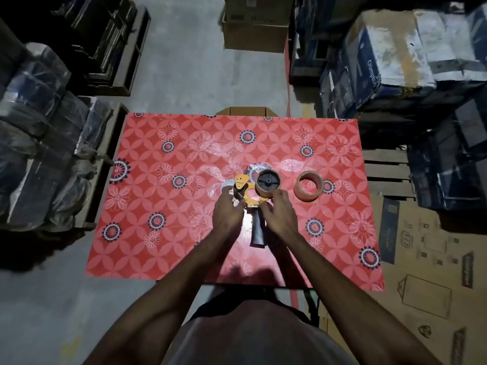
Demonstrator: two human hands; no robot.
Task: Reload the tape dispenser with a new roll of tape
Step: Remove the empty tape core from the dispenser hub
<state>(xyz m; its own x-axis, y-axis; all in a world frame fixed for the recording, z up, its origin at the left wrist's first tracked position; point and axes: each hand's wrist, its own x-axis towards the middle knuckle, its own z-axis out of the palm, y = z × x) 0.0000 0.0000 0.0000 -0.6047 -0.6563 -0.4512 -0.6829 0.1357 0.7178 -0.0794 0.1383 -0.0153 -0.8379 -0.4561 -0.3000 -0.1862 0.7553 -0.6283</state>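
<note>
An orange tape dispenser with a black handle lies flat on the red flowered table. A brown tape roll sits on its black hub. A second brown roll lies loose to the right of it. My left hand touches the dispenser's front end by the roller, its fingers pinched there. My right hand rests on the frame just below the mounted roll. Whether either hand pinches the tape's end is hidden by the fingers.
An open cardboard box stands behind the table's far edge. Wrapped bundles are stacked at the left, blue cartons at the right. Flattened cardboard covers the floor to the right. My torso is at the near edge.
</note>
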